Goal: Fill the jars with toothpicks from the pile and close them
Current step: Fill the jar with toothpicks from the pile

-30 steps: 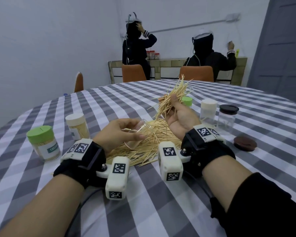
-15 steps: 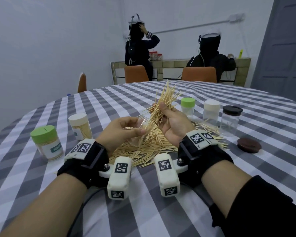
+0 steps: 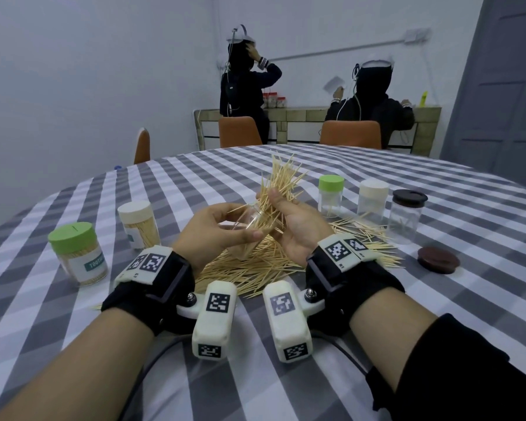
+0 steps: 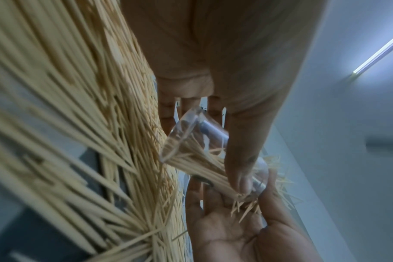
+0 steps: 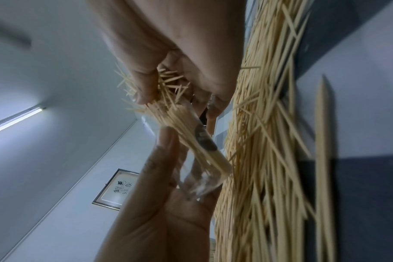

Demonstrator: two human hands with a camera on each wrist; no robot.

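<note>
My left hand (image 3: 239, 223) grips a clear lidless jar (image 3: 246, 230), tilted with its mouth up and to the right, above the toothpick pile (image 3: 255, 268). My right hand (image 3: 278, 205) holds a bundle of toothpicks (image 3: 281, 183); their lower ends are in the jar's mouth and their tops fan out above my fingers. From the left wrist, the jar (image 4: 188, 140) shows toothpicks lying along its lower wall under my thumb. From the right wrist, the bundle (image 5: 191, 138) runs from my right hand (image 5: 168, 83) into the jar (image 5: 200, 184).
Two filled jars stand at the left, one with a green lid (image 3: 76, 253) and one with a cream lid (image 3: 138, 224). At the right stand three near-empty lidded jars, green (image 3: 331, 196), cream (image 3: 372, 203) and dark (image 3: 407, 215), and a loose brown lid (image 3: 438, 259). Two people work at the far counter.
My right hand has brought the toothpick bundle down and left until its ends entered the jar's mouth. My left hand has raised the jar towards it.
</note>
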